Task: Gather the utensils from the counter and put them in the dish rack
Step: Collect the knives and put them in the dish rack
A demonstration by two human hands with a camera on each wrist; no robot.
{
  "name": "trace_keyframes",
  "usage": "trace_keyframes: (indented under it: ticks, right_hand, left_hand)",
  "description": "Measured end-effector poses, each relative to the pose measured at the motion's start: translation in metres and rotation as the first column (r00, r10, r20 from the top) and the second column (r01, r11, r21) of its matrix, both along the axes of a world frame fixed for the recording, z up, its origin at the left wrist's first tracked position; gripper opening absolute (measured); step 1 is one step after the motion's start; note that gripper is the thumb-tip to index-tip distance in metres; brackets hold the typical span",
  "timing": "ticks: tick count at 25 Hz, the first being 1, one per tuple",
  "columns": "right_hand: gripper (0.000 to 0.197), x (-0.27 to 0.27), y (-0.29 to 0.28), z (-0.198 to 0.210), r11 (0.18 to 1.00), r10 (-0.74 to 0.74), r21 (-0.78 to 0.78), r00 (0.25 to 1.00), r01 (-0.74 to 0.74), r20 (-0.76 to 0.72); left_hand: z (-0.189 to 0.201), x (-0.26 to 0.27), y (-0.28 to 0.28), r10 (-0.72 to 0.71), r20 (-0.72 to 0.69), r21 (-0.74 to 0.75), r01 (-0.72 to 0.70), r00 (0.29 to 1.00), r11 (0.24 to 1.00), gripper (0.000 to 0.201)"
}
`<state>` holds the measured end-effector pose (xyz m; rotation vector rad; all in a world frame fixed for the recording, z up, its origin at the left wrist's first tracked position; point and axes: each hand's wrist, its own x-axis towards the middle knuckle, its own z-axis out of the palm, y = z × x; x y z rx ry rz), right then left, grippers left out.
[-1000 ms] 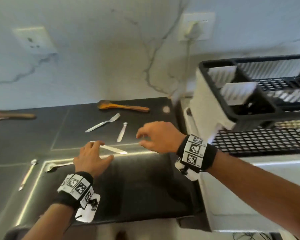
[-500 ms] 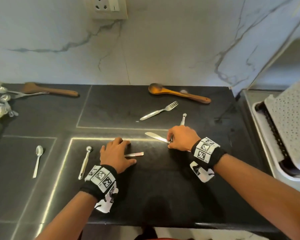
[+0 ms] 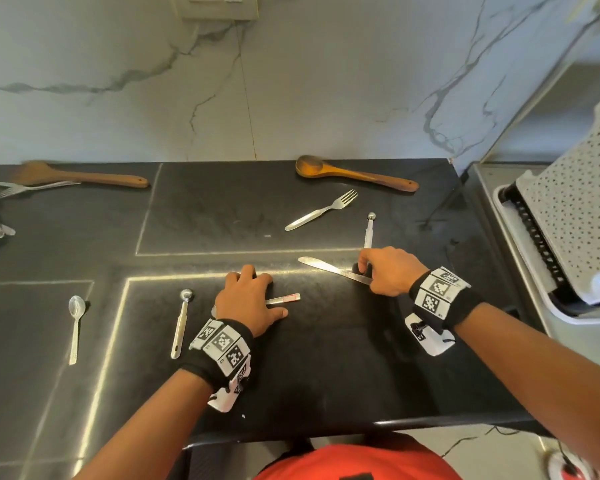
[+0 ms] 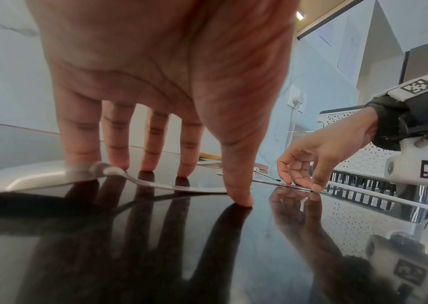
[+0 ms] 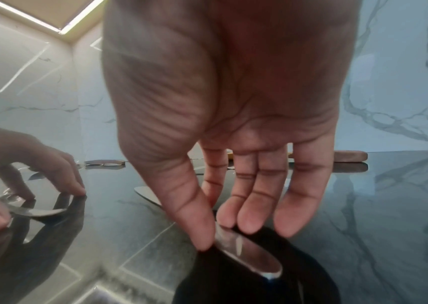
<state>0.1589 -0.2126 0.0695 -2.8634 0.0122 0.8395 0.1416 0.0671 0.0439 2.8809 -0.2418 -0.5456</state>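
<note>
A table knife (image 3: 326, 268) lies on the black counter (image 3: 326, 368). My right hand (image 3: 371, 275) pinches its handle (image 5: 249, 253), thumb on one side and fingers on the other; the blade still lies flat. My left hand (image 3: 246, 296) rests over a metal spoon (image 3: 284, 299), straight fingers and thumb touching the counter on either side of it (image 4: 155, 184). The spoon's bowl is hidden under the palm. The dish rack (image 3: 530, 230), black with white perforated panels, stands at the right.
More utensils lie around: a fork (image 3: 321, 211), a small ball-ended scoop (image 3: 369, 230) and a wooden spoon (image 3: 354, 173) behind the hands. A second scoop (image 3: 181, 320), a teaspoon (image 3: 75, 323) and a wooden spatula (image 3: 80, 174) lie left. A marble wall backs the counter.
The head view swung from the rack down to the counter. My right hand dropped onto the knife handle and closed on it. My left hand stayed over the spoon.
</note>
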Motion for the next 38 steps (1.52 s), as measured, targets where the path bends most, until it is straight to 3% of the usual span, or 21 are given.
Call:
trace_keyframes:
  ticks: [8,11,13,14,15,17,19,21,24,26,28,33,38]
  right_hand:
    - [0.013,-0.005,0.008,0.001,0.996,0.056,0.068,0.997,-0.059,0.051]
    - [0.016,-0.006,0.025,0.009,0.955,-0.020,0.296,0.996,-0.006,0.086]
    - [0.016,-0.005,0.048,0.018,0.869,-0.033,0.495,0.997,-0.009,0.076]
    - [0.018,-0.004,0.062,0.022,0.822,-0.001,0.568,0.998,-0.038,0.068]
    - [0.019,-0.003,0.079,0.025,0.778,0.041,0.625,0.997,-0.068,0.058]
    - [0.018,-0.002,0.112,0.027,0.697,0.124,0.710,0.992,-0.101,0.019]
    - [0.019,-0.002,0.144,0.025,0.632,0.222,0.766,0.975,-0.120,-0.030]
    - [0.020,0.000,0.174,0.020,0.604,0.324,0.779,0.945,-0.168,-0.048]
    - [0.016,0.000,0.215,0.014,0.580,0.445,0.771,0.895,-0.263,-0.030]
    - [0.016,0.004,0.239,0.011,0.566,0.537,0.705,0.840,-0.429,0.079]
    - [0.018,0.013,0.266,0.010,0.553,0.642,0.593,0.753,-0.586,0.146]
    - [0.024,0.056,0.341,-0.001,0.534,0.760,0.392,0.628,-0.749,0.164]
    - [0.051,0.138,0.411,-0.019,0.539,0.798,0.189,0.569,-0.821,0.198]
  left_hand:
    - [0.003,-0.002,0.004,-0.016,0.001,-0.040,0.016,1.000,0.999,0.066]
    - [0.005,-0.015,0.011,0.079,0.150,-0.164,-0.054,0.985,0.985,0.062]
    - [0.009,-0.025,0.015,0.263,0.107,-0.356,-0.210,0.959,0.911,0.059]
    - [0.010,-0.027,0.017,0.370,0.013,-0.456,-0.324,0.929,0.829,0.060]
    - [0.012,-0.030,0.019,0.466,-0.107,-0.561,-0.441,0.878,0.701,0.060]
    - [0.016,-0.034,0.024,0.584,-0.352,-0.736,-0.602,0.732,0.310,0.049]
    - [0.028,-0.040,0.032,0.591,-0.535,-0.773,-0.632,0.603,-0.054,0.024]
    - [0.036,-0.052,0.049,0.605,-0.598,-0.762,-0.607,0.526,-0.225,0.018]
    - [0.041,-0.073,0.085,0.713,-0.570,-0.769,-0.571,0.409,-0.288,0.018]
    - [0.041,-0.085,0.113,0.766,-0.564,-0.751,-0.578,0.309,-0.319,0.016]
    - [0.041,-0.097,0.142,0.789,-0.559,-0.740,-0.582,0.254,-0.337,0.016]
    - [0.049,-0.110,0.199,0.798,-0.562,-0.706,-0.631,0.220,-0.323,0.020]
    - [0.046,-0.095,0.240,0.800,-0.550,-0.692,-0.667,0.239,-0.276,0.022]
